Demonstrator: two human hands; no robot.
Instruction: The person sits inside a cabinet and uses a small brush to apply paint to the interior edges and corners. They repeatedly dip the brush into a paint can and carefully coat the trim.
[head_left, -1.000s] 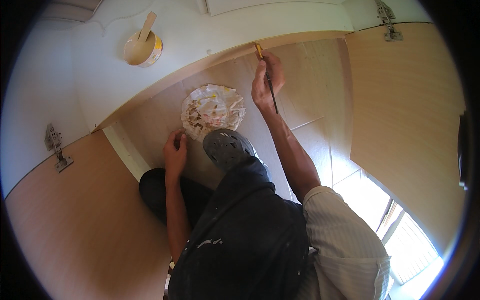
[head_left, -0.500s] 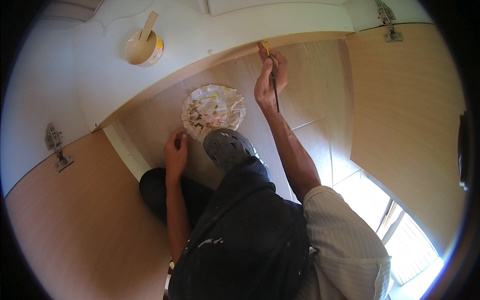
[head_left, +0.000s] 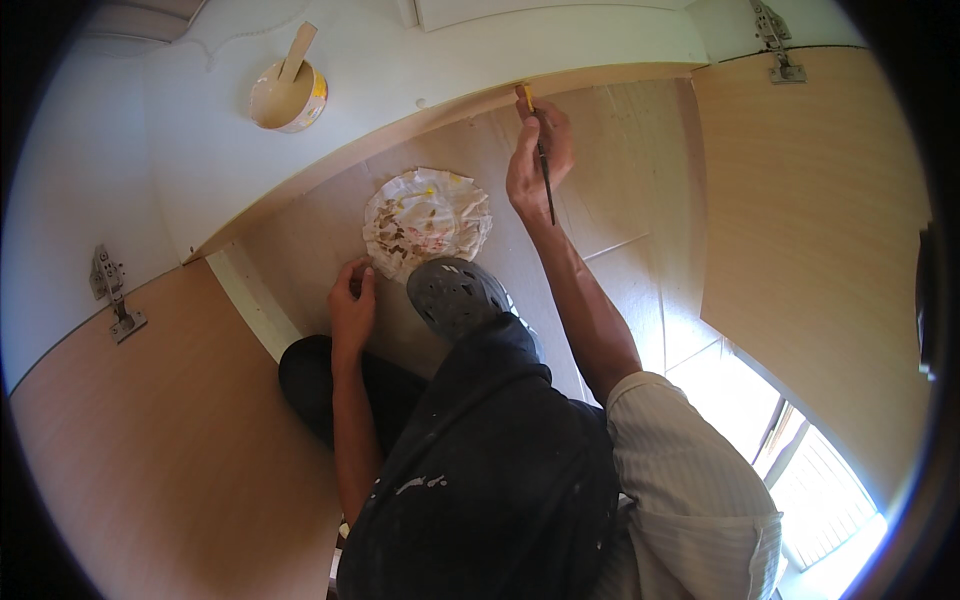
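Note:
My right hand (head_left: 545,155) grips a slim paintbrush (head_left: 546,180) with a dark handle and a yellow part toward its tip. That tip is at the wooden front edge (head_left: 450,115) of the white cabinet base, and any bristles are too small to make out. Lower down, near the floor, my left hand (head_left: 350,305) has its fingers curled toward the thumb; what they hold, if anything, is hidden. Just beyond it lies a round, crumpled whitish cloth (head_left: 428,222) with brown, yellow and red stains. My grey clog (head_left: 458,298) stands against the cloth's near edge.
On the white cabinet base stands a small tub (head_left: 290,105) of beige paste with a flat wooden stick (head_left: 298,52) in it. Wooden doors on metal hinges hang open: the left door (head_left: 190,420) and the right door (head_left: 810,200) flank me. Light tiled floor (head_left: 600,215) lies between.
My right hand and the paintbrush have shifted slightly left along the wooden edge. My left hand, the cloth and the tub stay where they were.

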